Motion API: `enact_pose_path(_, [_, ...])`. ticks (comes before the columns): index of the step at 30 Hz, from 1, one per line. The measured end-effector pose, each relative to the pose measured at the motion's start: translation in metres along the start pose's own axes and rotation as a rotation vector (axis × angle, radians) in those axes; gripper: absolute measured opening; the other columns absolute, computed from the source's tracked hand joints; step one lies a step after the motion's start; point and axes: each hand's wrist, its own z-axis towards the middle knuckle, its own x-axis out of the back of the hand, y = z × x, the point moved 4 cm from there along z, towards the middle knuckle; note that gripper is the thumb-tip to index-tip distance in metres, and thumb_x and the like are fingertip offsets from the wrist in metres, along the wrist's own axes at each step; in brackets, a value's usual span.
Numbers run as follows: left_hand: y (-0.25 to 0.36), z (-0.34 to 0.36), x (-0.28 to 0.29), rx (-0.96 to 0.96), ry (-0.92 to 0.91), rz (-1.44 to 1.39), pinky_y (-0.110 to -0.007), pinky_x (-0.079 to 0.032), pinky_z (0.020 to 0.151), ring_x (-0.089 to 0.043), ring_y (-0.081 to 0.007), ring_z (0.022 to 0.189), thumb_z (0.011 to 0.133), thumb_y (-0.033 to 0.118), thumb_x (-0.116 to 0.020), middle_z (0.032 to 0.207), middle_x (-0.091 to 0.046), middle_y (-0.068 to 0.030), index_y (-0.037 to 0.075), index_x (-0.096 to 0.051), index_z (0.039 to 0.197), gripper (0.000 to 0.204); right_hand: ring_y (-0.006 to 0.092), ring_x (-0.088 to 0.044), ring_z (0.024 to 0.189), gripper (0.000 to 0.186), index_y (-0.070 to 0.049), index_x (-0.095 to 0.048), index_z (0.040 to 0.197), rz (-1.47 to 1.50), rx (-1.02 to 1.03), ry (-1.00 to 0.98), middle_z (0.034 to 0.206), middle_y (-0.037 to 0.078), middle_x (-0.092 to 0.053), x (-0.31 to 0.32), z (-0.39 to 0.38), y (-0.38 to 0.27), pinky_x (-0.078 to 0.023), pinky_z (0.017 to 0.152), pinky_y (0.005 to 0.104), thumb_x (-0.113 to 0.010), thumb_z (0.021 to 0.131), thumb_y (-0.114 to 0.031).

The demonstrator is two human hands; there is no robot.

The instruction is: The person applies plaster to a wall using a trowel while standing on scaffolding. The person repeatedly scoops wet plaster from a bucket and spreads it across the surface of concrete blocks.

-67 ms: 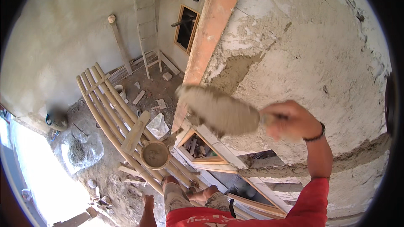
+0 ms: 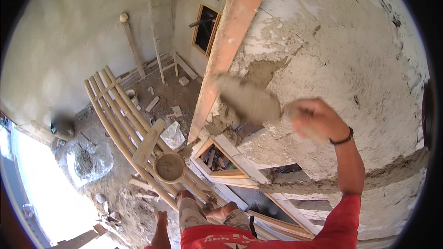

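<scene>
My right hand (image 2: 316, 117) grips the handle of a masonry trowel (image 2: 251, 101), its blade coated in grey mortar and smeared by motion. The blade stands in front of the rough wall (image 2: 332, 78), near a darker patch of damp mortar (image 2: 265, 71). Low in the picture, my left hand (image 2: 162, 219) hangs beside my leg; its fingers cannot be made out. A round bowl of mortar (image 2: 170, 168) rests on the bamboo platform (image 2: 134, 131), beside a flat wooden board (image 2: 148, 143). My legs are over the lower end of the platform.
An orange-brown vertical strip (image 2: 221, 46) edges the wall. Wooden window frames (image 2: 226, 174) are set low in it. A ladder (image 2: 157, 32) leans in the far corner. A dark bucket (image 2: 63, 129), a plastic sheet with mortar (image 2: 87, 166) and rubble lie on the ground below.
The trowel in my right hand has moved slightly up and its blade has turned, uncovering part of the wall below it. My left hand has barely moved.
</scene>
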Motion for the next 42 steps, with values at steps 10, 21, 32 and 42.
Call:
enact_pose_path(10, [0.124,-0.086,-0.019,-0.198,-0.024,-0.269,-0.031,-0.046,0.053,-0.055,-0.0124,0.060,0.084,0.021,-0.069,0.077,-0.065,-0.0054,-0.002,-0.063,0.122,0.045,0.0079,-0.054,0.060,0.045,-0.003,-0.057,0.133,-0.461,0.144,0.870,0.079,0.000,-0.059,0.101,-0.055,-0.048,-0.044,0.051,0.0224,-0.065,0.097,-0.029])
enact_pose_path(21, [0.072,-0.082,-0.199,-0.566,-0.290,0.186,-0.047,-0.053,0.086,-0.067,-0.0388,0.101,0.085,0.027,-0.065,0.105,-0.070,-0.0256,0.004,-0.066,0.123,0.045,0.0422,-0.068,0.091,0.040,-0.001,-0.063,0.118,-0.476,0.009,-0.364,0.094,0.027,-0.069,-0.295,0.138,0.317,-0.055,0.076,0.0498,-0.067,0.085,-0.022])
enact_pose_path(32, [-0.018,-0.070,-0.292,-0.685,-0.501,-0.088,-0.034,-0.055,0.080,-0.065,-0.0219,0.081,0.093,0.007,-0.058,0.085,-0.061,-0.0098,-0.003,-0.042,0.141,0.052,0.0380,-0.071,0.084,0.030,0.000,-0.065,0.113,-0.733,0.001,-0.366,0.091,0.021,-0.071,-0.524,0.319,0.550,-0.059,0.074,0.0486,-0.063,0.089,-0.018])
enact_pose_path(42, [0.028,-0.077,-0.262,-0.308,-0.711,-0.172,-0.035,-0.052,0.086,-0.062,-0.0201,0.095,0.100,0.004,-0.049,0.109,-0.059,-0.0119,-0.001,-0.033,0.149,0.052,0.0403,-0.069,0.089,0.037,-0.003,-0.061,0.118,-0.688,0.180,-0.331,0.099,0.022,-0.070,-0.667,0.383,0.617,-0.058,0.076,0.0506,-0.059,0.090,-0.026])
